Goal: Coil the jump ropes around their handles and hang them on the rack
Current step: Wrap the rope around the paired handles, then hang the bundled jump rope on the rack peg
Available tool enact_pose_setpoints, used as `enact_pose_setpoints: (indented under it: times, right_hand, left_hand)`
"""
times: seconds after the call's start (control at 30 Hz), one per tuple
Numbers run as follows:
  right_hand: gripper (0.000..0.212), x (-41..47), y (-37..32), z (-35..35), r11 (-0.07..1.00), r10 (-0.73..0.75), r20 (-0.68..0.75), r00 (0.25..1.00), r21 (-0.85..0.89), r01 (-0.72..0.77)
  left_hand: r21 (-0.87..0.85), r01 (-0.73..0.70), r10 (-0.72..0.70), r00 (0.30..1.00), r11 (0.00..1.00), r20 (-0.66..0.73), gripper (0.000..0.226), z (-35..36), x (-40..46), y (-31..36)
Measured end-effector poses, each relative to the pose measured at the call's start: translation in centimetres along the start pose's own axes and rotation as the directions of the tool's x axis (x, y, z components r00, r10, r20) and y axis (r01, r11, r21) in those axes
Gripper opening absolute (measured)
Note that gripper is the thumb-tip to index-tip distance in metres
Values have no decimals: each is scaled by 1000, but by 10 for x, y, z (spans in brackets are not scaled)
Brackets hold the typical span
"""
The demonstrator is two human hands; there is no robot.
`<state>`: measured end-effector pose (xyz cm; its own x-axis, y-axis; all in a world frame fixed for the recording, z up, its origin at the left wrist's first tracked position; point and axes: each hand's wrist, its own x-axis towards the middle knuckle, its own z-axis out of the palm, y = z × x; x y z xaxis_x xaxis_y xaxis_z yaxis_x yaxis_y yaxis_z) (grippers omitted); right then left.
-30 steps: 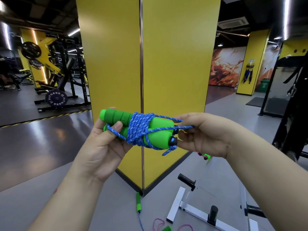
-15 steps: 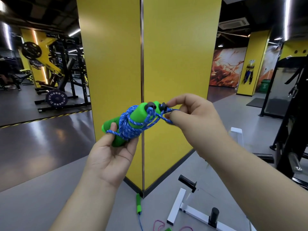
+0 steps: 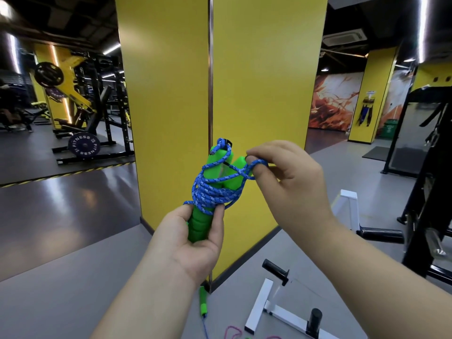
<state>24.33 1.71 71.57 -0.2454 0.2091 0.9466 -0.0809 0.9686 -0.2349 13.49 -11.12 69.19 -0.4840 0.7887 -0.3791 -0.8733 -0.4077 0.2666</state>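
The left hand (image 3: 193, 238) grips the lower ends of the green handles (image 3: 215, 177), held chest-high before the yellow pillar (image 3: 264, 81). The right hand (image 3: 291, 182) pinches a loop of the blue rope (image 3: 212, 194), which is coiled round the handles. Since half a second ago the handles have swung from tilted to nearly upright, and the right hand has moved slightly right.

We count two hands: the left hand (image 3: 193, 238) and the right hand (image 3: 291, 177). Between them are two green handles (image 3: 215, 167) bound by one blue rope (image 3: 212, 194). On the floor lies one more green handle (image 3: 203, 302) with a blue cord, one pink rope (image 3: 232, 331) and one white rack (image 3: 264, 307) with two black pegs (image 3: 276, 267). One weight plate (image 3: 84, 148) stands behind.
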Motion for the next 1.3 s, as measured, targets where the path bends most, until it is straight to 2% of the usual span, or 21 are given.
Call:
enact_pose_setpoints:
  times: [0.07, 0.17, 0.23, 0.33, 0.4, 0.5, 0.57, 0.63, 0.73, 0.83, 0.87, 0.97, 1.03, 1.13, 1.3]
  right_hand:
    - [14, 0, 4, -1, 996, -61, 52, 997, -60, 64]
    - [16, 6, 10, -4, 992, -15, 100, 995, -120, 27]
    - [18, 10, 12, -6, 985, 34, 114, 993, -172, -14]
    - [22, 10, 19, -6, 959, 160, 142, 977, -255, -120]
    - [23, 6, 30, -8, 934, 273, 135, 953, -276, -228]
    - [22, -4, 53, -10, 889, 416, 126, 901, -264, -374]
    - [21, -12, 73, -7, 854, 490, 149, 859, -279, -439]
    - [20, -21, 96, -3, 809, 568, 184, 802, -300, -505]
    - [17, -31, 141, 6, 728, 683, 248, 687, -307, -613]
    - [13, -38, 192, 16, 634, 770, 345, 537, -317, -705]
    - [13, -40, 209, 19, 625, 777, 363, 514, -358, -693]
    - [17, -41, 257, 29, 656, 754, 393, 526, -485, -578]
    - [19, -40, 287, 35, 635, 772, 395, 497, -478, -606]
    - [17, -45, 330, 37, 544, 831, 411, 374, -466, -698]
    - [13, -57, 381, 39, 346, 845, 530, 77, -431, -833]
  left_hand:
    - [118, -33, 41, 997, 992, -69, 22, 0, 3, -4]
    - [367, -81, 117, 990, 927, -76, 12, -6, 4, -12]
    - [495, -140, 172, 985, 857, -20, 16, -13, 5, -19]
    - [602, -263, 224, 964, 754, 140, 23, -20, 6, -26]
    - [716, -348, 237, 938, 606, 254, 27, -22, 10, -30]
    - [867, -428, 230, 898, 257, 375, 44, -26, 34, -34]
    - [894, -427, 223, 892, 135, 392, 39, -30, 59, -40]
    - [897, -435, 205, 887, 77, 413, 29, -35, 86, -50]
    - [898, -404, 185, 909, 177, 372, 21, -45, 133, -69]
    - [902, -371, 166, 926, 221, 340, 21, -54, 187, -88]
    - [899, -371, 181, 925, 233, 335, 22, -56, 205, -95]
    - [895, -353, 236, 926, 273, 293, 16, -57, 259, -115]
    - [901, -330, 244, 933, 282, 265, 15, -58, 292, -129]
    - [906, -268, 218, 954, 327, 204, 17, -59, 332, -148]
    - [891, -128, 86, 991, 436, 101, 20, -68, 384, -176]
